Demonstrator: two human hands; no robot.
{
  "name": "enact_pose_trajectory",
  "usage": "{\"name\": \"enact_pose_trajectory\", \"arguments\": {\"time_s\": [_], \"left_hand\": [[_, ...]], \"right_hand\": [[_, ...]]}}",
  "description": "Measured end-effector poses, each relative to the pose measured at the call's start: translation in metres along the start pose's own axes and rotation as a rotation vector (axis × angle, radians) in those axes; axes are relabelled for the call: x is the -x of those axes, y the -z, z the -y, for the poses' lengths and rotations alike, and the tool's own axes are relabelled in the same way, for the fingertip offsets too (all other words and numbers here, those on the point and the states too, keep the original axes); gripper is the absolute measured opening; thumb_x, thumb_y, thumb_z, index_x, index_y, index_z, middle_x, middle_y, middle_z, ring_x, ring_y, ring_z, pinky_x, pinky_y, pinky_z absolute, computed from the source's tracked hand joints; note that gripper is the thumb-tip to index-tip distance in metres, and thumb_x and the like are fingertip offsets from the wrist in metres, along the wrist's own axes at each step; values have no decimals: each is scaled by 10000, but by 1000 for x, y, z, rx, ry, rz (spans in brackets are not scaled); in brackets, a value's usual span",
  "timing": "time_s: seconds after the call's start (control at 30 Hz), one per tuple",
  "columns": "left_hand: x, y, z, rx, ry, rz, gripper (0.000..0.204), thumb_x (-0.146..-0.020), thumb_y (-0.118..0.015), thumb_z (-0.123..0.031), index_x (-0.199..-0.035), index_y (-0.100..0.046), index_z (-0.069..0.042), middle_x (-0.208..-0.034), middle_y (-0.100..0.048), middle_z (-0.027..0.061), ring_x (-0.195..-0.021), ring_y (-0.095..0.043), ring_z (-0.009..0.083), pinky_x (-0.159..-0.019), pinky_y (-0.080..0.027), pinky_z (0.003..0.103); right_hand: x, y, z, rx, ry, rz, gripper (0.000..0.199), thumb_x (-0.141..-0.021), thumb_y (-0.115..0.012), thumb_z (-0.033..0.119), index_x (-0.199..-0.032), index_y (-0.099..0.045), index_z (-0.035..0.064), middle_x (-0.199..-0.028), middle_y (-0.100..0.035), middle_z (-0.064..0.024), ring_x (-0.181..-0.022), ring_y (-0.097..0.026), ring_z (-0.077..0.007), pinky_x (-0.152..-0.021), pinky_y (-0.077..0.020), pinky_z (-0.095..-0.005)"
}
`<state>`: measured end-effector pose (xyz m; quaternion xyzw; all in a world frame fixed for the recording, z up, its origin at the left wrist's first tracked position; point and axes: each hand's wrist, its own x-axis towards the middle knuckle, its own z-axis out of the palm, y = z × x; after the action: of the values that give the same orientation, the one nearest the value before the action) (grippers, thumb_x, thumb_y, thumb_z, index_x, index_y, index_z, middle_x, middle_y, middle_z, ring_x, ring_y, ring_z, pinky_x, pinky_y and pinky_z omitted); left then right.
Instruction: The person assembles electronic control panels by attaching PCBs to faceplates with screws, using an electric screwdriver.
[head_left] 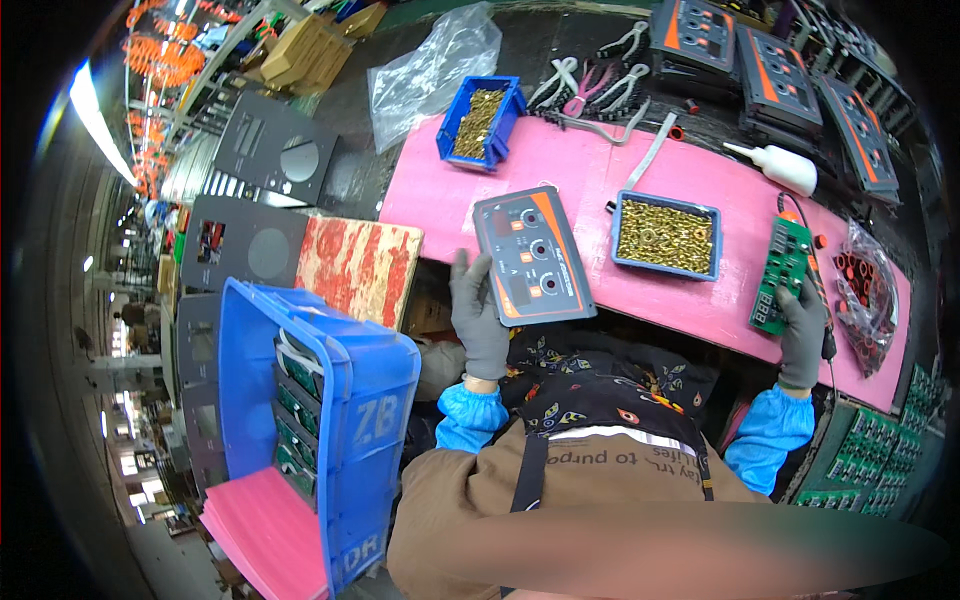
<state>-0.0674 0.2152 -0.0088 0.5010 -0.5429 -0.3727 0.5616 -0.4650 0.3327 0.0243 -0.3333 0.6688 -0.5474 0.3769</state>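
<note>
My left hand, in a grey glove, grips the left edge of a dark grey control panel with an orange stripe and several round openings. The panel lies tilted at the near edge of the pink mat. My right hand, gloved too, holds the lower end of a green circuit board with a white digit display, over the mat's right side. Between my hands stands a blue tray of small brass parts. A cabled tool lies right beside the board.
A second blue bin of brass parts, pliers, a white bottle and stacked panels sit farther back. A bag of red-orange caps lies right. At left is a big blue crate with boards and pink sheets.
</note>
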Motion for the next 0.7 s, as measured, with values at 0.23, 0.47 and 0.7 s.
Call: {"name": "enact_pose_trajectory", "arguments": {"time_s": [0.23, 0.47, 0.7], "left_hand": [[-13, 9, -13, 911, 664, 108, 462, -956, -516, -155, -1376, -403, 3, -1258, -541, 177, -1112, -564, 208, -881, -512, 302], [-27, 2, -34, 262, 344, 221, 460, -941, -466, -111, -1362, -392, 58, -1203, -558, 119, -1008, -574, 150, -856, -482, 272], [-26, -44, -98, 275, 247, 479, 503, -972, -493, -199, -1382, -356, 59, -1236, -546, 115, -1065, -553, 150, -922, -455, 286]], "right_hand": [[35, -32, 16, -367, -23, -69, 360, -938, -494, 113, -1259, -500, -50, -1074, -611, -54, -924, -591, -93, -801, -480, -225], [49, -74, 49, -404, -34, 161, 544, -897, -515, 163, -1382, -378, -44, -1212, -562, -96, -1037, -570, -142, -901, -459, -273], [46, -121, 56, -488, -133, 300, 593, -869, -479, 104, -1424, -317, -27, -1275, -520, -118, -1086, -556, -147, -912, -465, -284]]}}
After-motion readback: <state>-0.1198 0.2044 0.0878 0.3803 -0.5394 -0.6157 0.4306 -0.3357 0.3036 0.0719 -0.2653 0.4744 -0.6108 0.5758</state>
